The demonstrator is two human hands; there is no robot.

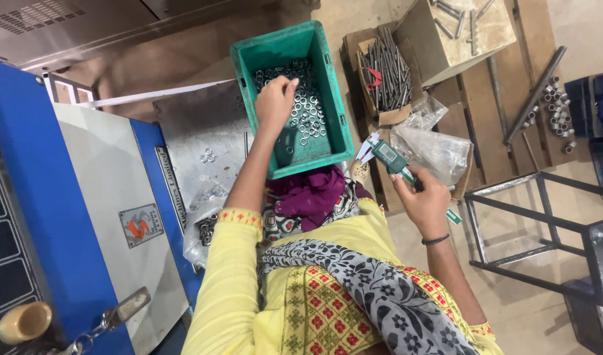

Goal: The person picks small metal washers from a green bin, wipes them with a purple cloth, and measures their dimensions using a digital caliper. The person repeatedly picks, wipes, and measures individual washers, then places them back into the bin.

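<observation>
Head view: left hand [275, 98] dips into the green crate [337, 105] at top centre, fingers pinched among the rings [308, 112], though whether one is caught I cannot tell. Right hand [423, 197], centre right, is wrapped around the caliper [388, 156]; it looks like the pick-and-measure step, and the next move calls for a ring set between the caliper's jaws.

A tan concrete floor [531, 315] lay under even, soft light. On the left stood a blue and grey machine [71, 197], with a sheet-metal casing [58, 26] beyond it. To the right were a wooden pallet [492, 112] carrying cardboard boxes and a dark metal frame [538, 223].
</observation>
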